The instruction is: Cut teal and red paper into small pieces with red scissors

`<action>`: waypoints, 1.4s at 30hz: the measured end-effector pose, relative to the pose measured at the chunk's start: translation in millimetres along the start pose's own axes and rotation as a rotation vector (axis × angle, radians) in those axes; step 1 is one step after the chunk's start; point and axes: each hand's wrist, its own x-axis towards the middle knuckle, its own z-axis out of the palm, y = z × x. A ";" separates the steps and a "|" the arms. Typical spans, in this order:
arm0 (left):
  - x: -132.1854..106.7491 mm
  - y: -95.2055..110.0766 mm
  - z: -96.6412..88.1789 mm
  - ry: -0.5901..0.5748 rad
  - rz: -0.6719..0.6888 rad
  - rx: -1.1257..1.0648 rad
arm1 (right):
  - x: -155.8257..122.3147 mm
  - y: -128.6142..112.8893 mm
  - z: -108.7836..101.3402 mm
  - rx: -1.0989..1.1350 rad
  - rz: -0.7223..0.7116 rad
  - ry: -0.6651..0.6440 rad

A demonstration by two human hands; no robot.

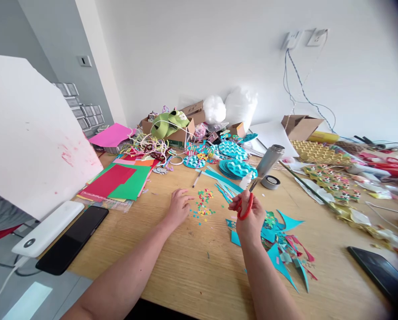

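Note:
My right hand (pixel 250 218) is closed round the red handles of a pair of scissors (pixel 246 203), blades pointing up and away over the wooden table (pixel 192 262). My left hand (pixel 178 206) rests on the table with its fingers spread flat, holding nothing. Just right of its fingertips lies a small heap of coloured paper bits (pixel 204 205). Teal paper strips (pixel 224 184) lie beyond the scissors. Teal and pink paper offcuts (pixel 282 249) are scattered to the right of my right wrist.
Red and green paper sheets (pixel 119 182) lie at the left, near a black phone (pixel 73 239) and a white power bank (pixel 47 227). Teal scalloped discs (pixel 237 166), a steel flask (pixel 270 161), a tape roll (pixel 270 181), boxes and craft clutter fill the back. Another dark phone (pixel 377 271) lies front right.

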 end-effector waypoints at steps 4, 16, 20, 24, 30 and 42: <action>-1.3 7.3 0.7 0.029 0.022 -0.116 | 4.6 -4.1 -3.3 0.027 -0.082 0.098; -12.8 19.2 -6.6 -0.134 0.164 0.410 | 7.2 -4.1 -5.7 0.082 -0.092 0.107; -14.0 21.6 -4.9 -0.192 0.148 0.505 | 8.0 -3.6 -6.2 0.077 -0.082 0.100; -13.4 23.0 -1.9 -0.252 0.136 0.527 | 7.3 -2.9 -6.1 0.064 -0.074 0.100; -10.3 14.3 -0.9 -0.209 0.073 0.372 | 8.1 1.5 -6.4 0.064 -0.055 0.093; 5.7 13.4 -9.7 -0.165 -0.285 -0.545 | 11.6 -0.6 -9.5 0.107 -0.051 0.126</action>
